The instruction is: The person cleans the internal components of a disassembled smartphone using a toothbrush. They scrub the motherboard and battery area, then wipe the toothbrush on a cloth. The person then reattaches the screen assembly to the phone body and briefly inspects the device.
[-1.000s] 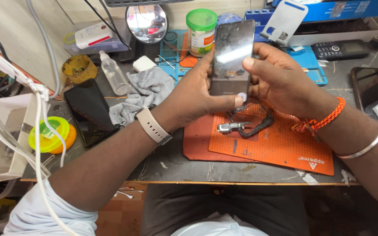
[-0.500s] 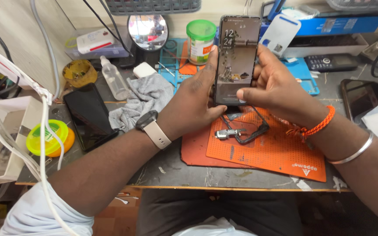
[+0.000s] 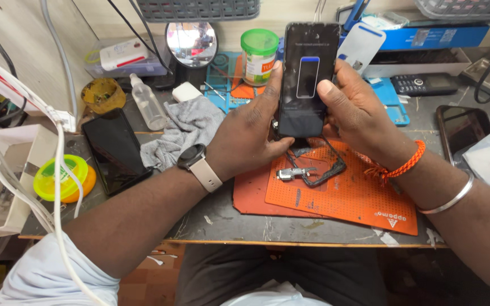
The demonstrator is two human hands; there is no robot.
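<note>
the phone's (image 3: 307, 79) lower edge is hidden behind the thumbs, and its screen text is too small to make out. below it lie an orange mat (image 3: 341, 195) with a black cable (image 3: 327, 170); a grey cloth (image 3: 185, 127) sits to the left. both the left hand (image 3: 250, 133) and right hand (image 3: 358, 110) are closed around the phone, holding it upright above the mat.

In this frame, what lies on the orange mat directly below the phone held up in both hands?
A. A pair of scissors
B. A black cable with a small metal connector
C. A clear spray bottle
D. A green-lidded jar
B. Below the phone, held by the left hand and right hand, a looped black cable with a small metal connector lies on the orange mat.
</note>
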